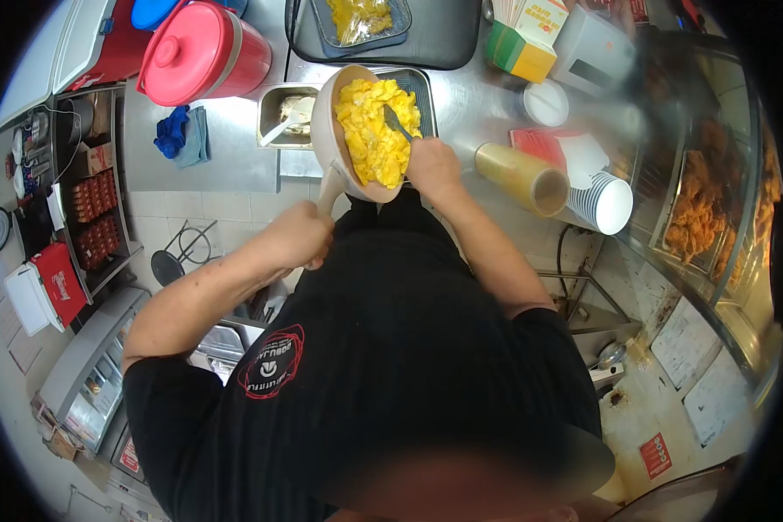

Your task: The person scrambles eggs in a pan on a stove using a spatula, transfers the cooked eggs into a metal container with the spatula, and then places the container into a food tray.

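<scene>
A cream-coloured pan [326, 130] is tilted over a metal tray [424, 100] at the counter's front edge. Yellow scrambled egg [370, 130] fills it. My left hand [297, 235] is closed round the pan's handle [330, 190]. On the pan's right side, my right hand [435, 167] grips a grey spatula [397, 123], its blade resting on the egg. Left of the pan sits a small metal container [268, 115] with white contents and a white-handled utensil.
Behind the pan are a black tray [448, 39] and a wrapped tray of yellow food [363, 19]. A red jug [191, 54] and blue cloths [183, 137] lie left. Stacked cups [609, 204], a yellowish roll [522, 180] and a glass case of fried food [700, 209] are right.
</scene>
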A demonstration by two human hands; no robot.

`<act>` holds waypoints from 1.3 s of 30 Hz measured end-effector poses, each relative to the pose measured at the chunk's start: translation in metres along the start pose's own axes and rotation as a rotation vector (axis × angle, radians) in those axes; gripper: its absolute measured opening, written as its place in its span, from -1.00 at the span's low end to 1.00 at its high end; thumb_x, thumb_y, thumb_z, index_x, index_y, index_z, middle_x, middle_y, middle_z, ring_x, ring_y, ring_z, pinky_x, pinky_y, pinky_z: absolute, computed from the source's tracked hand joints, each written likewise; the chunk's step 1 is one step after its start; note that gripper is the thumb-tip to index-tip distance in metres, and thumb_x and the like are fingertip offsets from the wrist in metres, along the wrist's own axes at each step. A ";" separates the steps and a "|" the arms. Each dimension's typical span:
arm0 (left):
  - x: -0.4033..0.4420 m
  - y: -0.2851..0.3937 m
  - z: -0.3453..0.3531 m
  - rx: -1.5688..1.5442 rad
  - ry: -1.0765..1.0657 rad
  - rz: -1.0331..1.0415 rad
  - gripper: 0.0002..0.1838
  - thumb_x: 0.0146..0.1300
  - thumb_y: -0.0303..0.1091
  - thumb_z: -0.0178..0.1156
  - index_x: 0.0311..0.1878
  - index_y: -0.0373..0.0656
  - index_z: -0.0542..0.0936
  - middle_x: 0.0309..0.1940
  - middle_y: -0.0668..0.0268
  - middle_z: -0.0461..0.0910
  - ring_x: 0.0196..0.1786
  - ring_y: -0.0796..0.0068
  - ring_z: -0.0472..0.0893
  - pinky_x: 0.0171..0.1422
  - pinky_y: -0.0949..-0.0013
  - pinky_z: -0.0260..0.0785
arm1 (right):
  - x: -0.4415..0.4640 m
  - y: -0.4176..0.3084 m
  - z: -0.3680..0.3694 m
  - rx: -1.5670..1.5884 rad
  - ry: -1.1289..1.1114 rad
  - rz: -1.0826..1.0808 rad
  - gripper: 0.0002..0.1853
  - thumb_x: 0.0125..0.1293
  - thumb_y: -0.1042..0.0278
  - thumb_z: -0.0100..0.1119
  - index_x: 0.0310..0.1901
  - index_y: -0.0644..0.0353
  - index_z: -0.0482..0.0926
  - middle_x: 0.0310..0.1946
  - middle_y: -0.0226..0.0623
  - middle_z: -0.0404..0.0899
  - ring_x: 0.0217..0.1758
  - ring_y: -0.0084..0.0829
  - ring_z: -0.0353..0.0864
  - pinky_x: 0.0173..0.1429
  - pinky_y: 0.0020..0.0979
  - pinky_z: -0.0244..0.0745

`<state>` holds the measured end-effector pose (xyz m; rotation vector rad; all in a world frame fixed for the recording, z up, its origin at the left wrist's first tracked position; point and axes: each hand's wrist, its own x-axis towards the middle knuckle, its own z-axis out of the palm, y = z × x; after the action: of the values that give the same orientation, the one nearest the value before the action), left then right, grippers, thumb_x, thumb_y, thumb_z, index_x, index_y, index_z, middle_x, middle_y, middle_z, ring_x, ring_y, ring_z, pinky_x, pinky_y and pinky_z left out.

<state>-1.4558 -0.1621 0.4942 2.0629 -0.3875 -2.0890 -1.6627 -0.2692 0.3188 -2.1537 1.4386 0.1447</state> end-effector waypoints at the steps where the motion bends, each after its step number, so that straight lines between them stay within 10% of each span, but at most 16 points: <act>1: -0.001 0.003 -0.004 0.020 -0.009 -0.011 -0.77 0.37 -0.41 -0.01 -0.31 -0.42 0.47 -0.55 0.24 0.45 -0.61 0.44 0.44 -0.54 0.35 0.30 | 0.002 0.003 0.005 0.002 0.004 0.001 -0.78 0.24 0.42 0.08 -0.36 0.35 0.70 -0.29 0.12 0.70 -0.19 0.11 0.72 -0.05 0.00 0.63; 39: 0.002 0.034 -0.011 0.313 0.033 -0.150 -0.77 0.48 -0.28 0.04 -0.12 -0.29 0.40 -0.44 0.33 0.40 -0.59 0.58 0.35 -0.59 0.41 0.23 | 0.021 0.024 -0.032 0.307 0.091 0.135 -0.76 0.19 0.41 0.09 -0.25 0.32 0.72 -0.26 0.20 0.69 -0.13 0.17 0.71 0.02 0.00 0.61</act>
<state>-1.4465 -0.1958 0.5024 2.3635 -0.6073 -2.1936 -1.6816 -0.3094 0.3287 -1.8359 1.5462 -0.1202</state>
